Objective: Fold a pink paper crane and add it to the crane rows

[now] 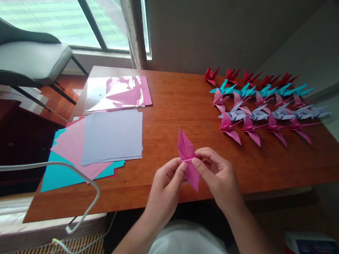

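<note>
A magenta folded paper piece (pixel 186 148), a long diamond with a crease across its middle, is held above the table's front edge. My left hand (pixel 164 185) pinches its left side, thumb on top near the crease. On the other side, my right hand (pixel 221 175) grips it between thumb and curled fingers. The piece's upper point stands away from me and its lower point hangs between the thumbs. Part of the fingers behind the paper is hidden.
Rows of folded paper cranes (pixel 256 126) in red, turquoise, pink, lavender and magenta stand at the right. Lavender sheets (pixel 112 136) lie over pink and turquoise paper (pixel 59 173) at left, below a clear-wrapped pack (pixel 126 92). A white cable (pixel 86 175) loops over the left edge.
</note>
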Demonstrator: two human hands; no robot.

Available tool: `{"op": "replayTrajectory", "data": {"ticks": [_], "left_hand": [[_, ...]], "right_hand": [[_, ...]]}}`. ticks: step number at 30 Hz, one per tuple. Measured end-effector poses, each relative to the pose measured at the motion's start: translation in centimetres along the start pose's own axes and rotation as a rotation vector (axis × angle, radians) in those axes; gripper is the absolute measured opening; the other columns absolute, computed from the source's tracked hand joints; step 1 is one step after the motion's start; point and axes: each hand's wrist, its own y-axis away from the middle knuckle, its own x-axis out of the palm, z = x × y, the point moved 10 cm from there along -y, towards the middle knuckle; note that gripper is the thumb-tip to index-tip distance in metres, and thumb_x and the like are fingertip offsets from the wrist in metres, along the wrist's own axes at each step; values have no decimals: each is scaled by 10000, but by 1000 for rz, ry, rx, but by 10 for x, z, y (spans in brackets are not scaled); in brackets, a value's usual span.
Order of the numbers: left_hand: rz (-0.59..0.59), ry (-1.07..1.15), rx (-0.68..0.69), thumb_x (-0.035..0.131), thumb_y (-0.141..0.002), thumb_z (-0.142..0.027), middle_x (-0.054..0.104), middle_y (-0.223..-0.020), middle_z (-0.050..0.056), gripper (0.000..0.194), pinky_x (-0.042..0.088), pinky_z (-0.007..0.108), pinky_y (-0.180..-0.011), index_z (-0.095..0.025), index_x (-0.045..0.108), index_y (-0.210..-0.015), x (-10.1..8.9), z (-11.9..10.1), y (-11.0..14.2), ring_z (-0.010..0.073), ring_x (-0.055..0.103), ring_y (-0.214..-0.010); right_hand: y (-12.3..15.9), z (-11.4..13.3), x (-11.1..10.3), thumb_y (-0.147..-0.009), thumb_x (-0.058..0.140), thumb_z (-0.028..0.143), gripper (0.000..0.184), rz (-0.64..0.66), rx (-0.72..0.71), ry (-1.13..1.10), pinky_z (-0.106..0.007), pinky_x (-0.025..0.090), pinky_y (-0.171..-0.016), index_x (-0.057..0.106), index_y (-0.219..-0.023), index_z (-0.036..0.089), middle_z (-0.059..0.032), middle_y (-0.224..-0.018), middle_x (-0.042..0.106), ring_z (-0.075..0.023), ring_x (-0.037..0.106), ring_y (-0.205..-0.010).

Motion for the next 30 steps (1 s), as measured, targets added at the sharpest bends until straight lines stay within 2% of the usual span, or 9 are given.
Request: {"op": "replayTrajectory", "data": {"ticks": [4,8,14,22,30], "left_hand": [[-63,-169,111,632,-955,-343,646,-810,12,178,488,205,-657,-169,647,-922,-6,-10,1,125,579,-722],[-49,-267,136,649,-944,-327,684,-828,25,174,491,210,-703,-161,689,-910,-8,-19,1,142,620,-774],[-62,-319,83,656,-932,-364,730,-827,47,236,505,227,-680,-153,760,-951,-14,-18,2,167,648,-757],[-65,-295,50,680,-911,-384,762,-830,69,267,532,240,-671,-141,780,-954,-14,-14,1,184,675,-744],[-53,-263,22,678,-911,-396,761,-831,69,281,532,240,-677,-140,779,-965,-13,-10,0,181,667,-744]], "right_hand": [[1,6,-3,-926,670,282,48,-20,-27,18,-280,476,-743,697,-908,248,-9,-927,642,-164,603,-864],[2,8,-2,-927,669,301,71,28,5,34,-290,488,-753,697,-909,238,-16,-916,657,-173,615,-863],[1,0,2,-912,681,345,125,141,75,38,-307,510,-743,708,-896,223,-27,-863,682,-186,629,-807],[-1,-1,-2,-881,724,294,62,146,38,16,-281,505,-724,728,-884,232,-16,-872,681,-173,625,-800],[-1,-1,-3,-872,730,333,116,132,21,66,-290,518,-724,734,-867,217,-32,-875,693,-180,632,-795]]}}
